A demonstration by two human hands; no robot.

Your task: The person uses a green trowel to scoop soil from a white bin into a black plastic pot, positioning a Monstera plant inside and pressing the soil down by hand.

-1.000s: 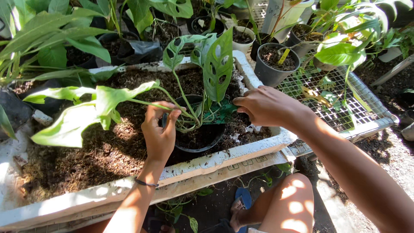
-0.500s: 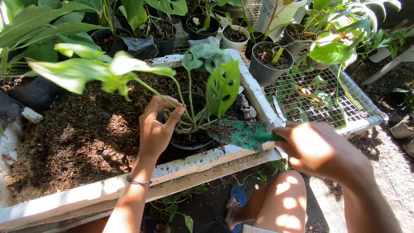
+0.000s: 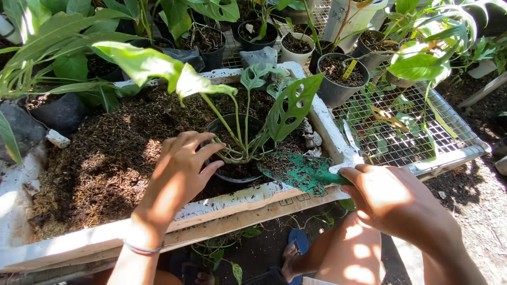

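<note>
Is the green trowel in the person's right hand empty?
No: the green trowel in the right hand carries a layer of dark soil, its tip at the black pot.

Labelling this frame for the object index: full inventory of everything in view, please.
White-rimmed trough of brown potting mix: one, centre-left.
Black plastic pot: one, sunk in the mix, holding a green holey-leaved plant.
Green hand trowel: one, blade loaded with mix, at the pot's right rim.
Wire mesh bench: one, grey, right.
Potted plants: several, black, grey and white pots, along the top.
Blue sandal: one, ground below.
Left hand: fingers at the plant's stems, banded wrist.
Right hand: grips the trowel handle.
</note>
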